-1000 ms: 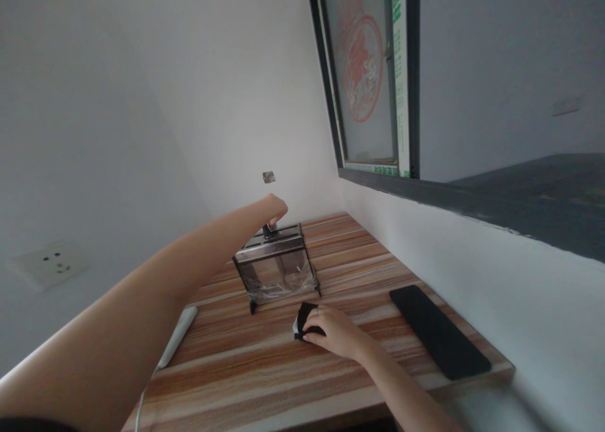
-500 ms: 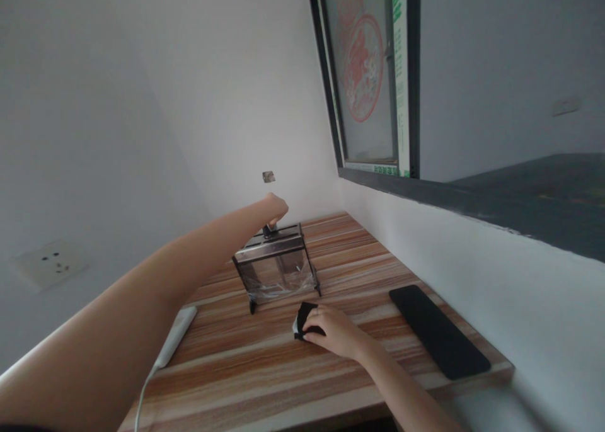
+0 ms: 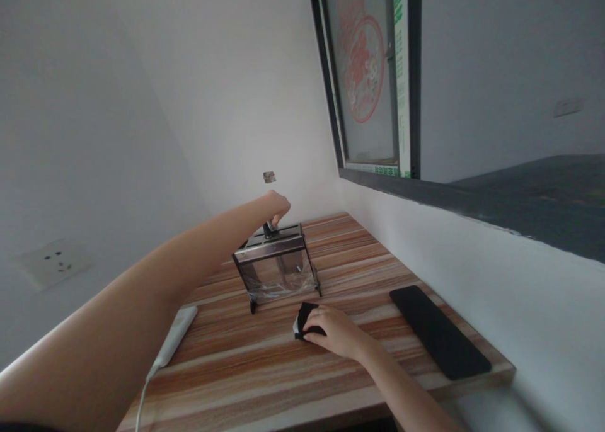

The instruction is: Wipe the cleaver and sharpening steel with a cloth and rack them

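Two hands: both the person's own, both at work on the wooden desk [image 3: 283, 381].
Near edge: the desk's front edge runs across the bottom of the view; its right corner lies past the black pad [image 3: 439, 331], which is flat and near the right wall.
Right hand [image 3: 333, 331]: palm down on the desk, fingers curled and pressed on a small black cloth [image 3: 302, 322], which lies on the wood just in front of the box.
Open room: bare wood between the right hand and the black pad, and more behind the box up to the corner of the walls.
Left side: a white flat device [image 3: 176, 334] with a cord lies under the left forearm, close to the left wall.
Clear box [image 3: 276, 268]: a see-through box with a metal top stands mid-desk, beyond the cloth.
Left hand [image 3: 275, 206]: reached out over the box, fingers pinched on a small dark knob [image 3: 269, 229] on its top.
Hard to make out: what is inside the box; the cloth's full shape under the fingers; the cord's end, cut off at the bottom.
Far: a wall socket [image 3: 50, 263] at left, a framed window [image 3: 368, 73] at right.
Against half a second ago: both hands and every thing lie as they did.
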The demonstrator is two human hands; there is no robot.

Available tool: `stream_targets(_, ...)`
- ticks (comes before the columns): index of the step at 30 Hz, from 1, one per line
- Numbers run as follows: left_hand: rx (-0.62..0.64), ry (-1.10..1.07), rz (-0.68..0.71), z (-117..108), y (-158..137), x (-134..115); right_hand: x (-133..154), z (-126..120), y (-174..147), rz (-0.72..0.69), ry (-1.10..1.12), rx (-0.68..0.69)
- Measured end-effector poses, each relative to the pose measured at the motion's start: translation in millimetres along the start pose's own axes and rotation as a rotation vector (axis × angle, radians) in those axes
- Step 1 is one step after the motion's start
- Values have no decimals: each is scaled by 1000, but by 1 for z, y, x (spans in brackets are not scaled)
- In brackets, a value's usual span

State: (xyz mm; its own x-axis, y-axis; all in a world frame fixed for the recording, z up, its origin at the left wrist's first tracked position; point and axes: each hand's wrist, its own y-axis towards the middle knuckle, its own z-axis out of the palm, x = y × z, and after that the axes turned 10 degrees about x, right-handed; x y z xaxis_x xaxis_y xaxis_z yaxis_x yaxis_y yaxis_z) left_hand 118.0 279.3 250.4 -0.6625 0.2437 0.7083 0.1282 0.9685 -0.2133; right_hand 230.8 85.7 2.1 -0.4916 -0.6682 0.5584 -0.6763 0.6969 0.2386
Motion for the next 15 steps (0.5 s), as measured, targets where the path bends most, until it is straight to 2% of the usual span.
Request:
stream_targets(4,-8,-13,27,-7,-11,2,-1,1,1,3,-5,-5)
stream_targets(8,-67,-56,84,-20,-35,11,-2,2,1,8,-12,2)
stream_targets(12,-193,-115,147,-30,-69,23,-1,1,1,16,-7,5)
stream_targets(15,-368,-158,211,-27,-102,25,-1,2,2,16,-7,-12)
